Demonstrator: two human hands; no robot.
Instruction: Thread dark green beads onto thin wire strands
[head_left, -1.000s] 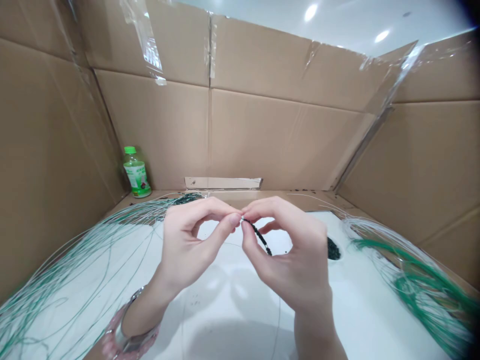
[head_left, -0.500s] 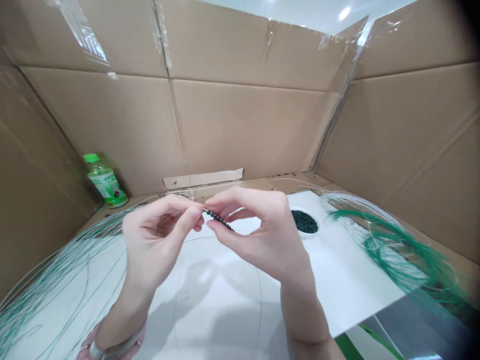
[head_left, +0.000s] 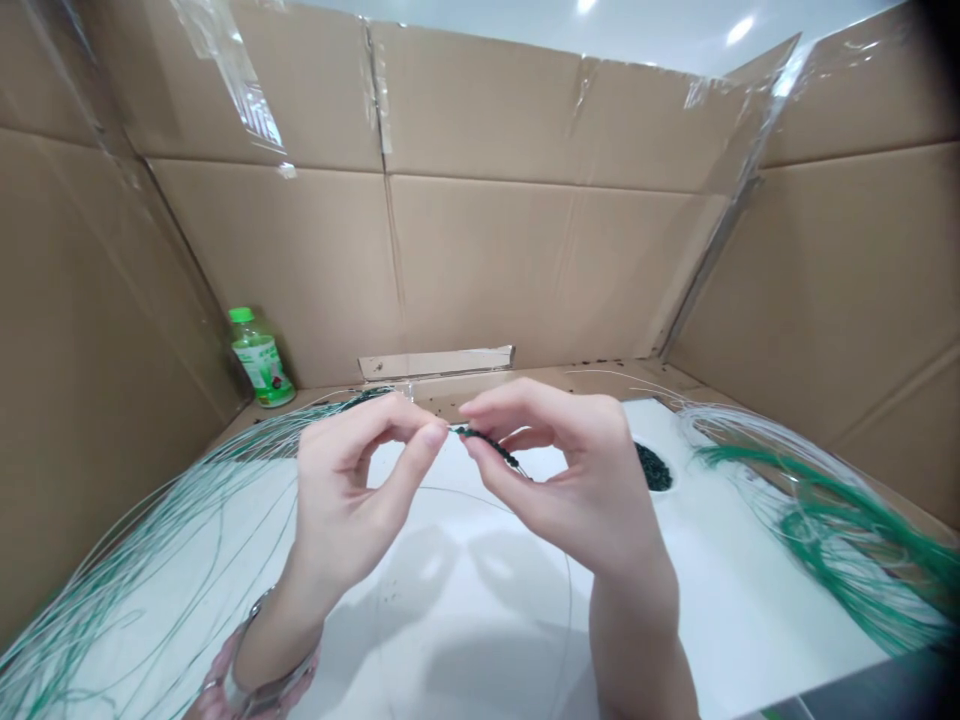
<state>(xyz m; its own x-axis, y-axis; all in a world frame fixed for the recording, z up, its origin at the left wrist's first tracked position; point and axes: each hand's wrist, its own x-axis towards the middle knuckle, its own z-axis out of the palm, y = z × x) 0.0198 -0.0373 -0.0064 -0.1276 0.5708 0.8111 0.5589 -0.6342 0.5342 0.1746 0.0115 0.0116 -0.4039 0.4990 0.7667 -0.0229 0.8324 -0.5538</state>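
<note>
My left hand pinches a thin wire end between thumb and forefinger. Close beside it, my right hand has thumb and forefinger around a short strand of dark green beads, which slants down toward the right palm. A fine wire hangs in a loop from the strand, over the white board. Behind my right wrist stands a white dish of dark green beads, partly hidden by the hand.
Cardboard walls close in the white board on the left, back and right. A green bottle stands in the back left corner. Long green and clear strands spread at left; a coiled green bundle lies at right.
The view has turned left, so everything appears farther right. My fingertips have parted slightly, and the bead strand shows a little more between them.
</note>
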